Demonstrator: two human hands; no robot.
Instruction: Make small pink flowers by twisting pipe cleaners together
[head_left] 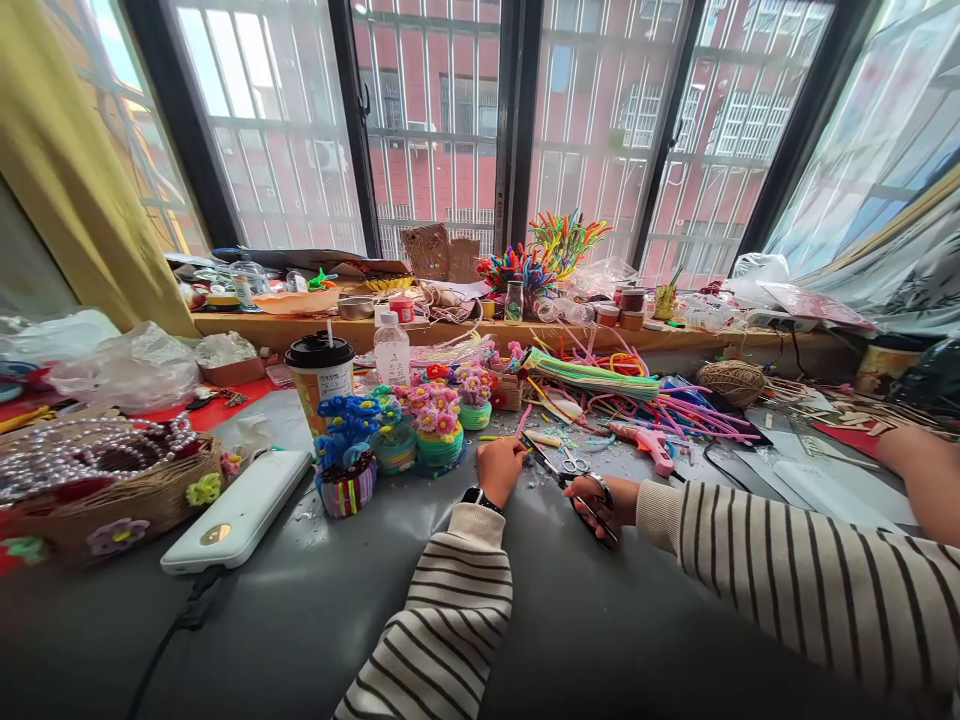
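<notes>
Head view: right of the paper cup [324, 384] (a straw [330, 333] through its lid [318, 352]), the right hand [616, 498] clamps black scissors [553, 468] and the left hand [499, 470] pinches a pink pipe cleaner [524, 418] beside them. Just before the cup, a striped pot [347, 490] holds blue flowers [346, 418]; left, a twine-wrapped basket [159, 485] holds bead strings [82, 450].

The person's left arm [450, 610] rises from the bottom edge to a curled left hand [501, 470] near centre; the right arm [810, 580] enters from the right edge, its right hand [598, 505] gripping with bent fingers.
</notes>
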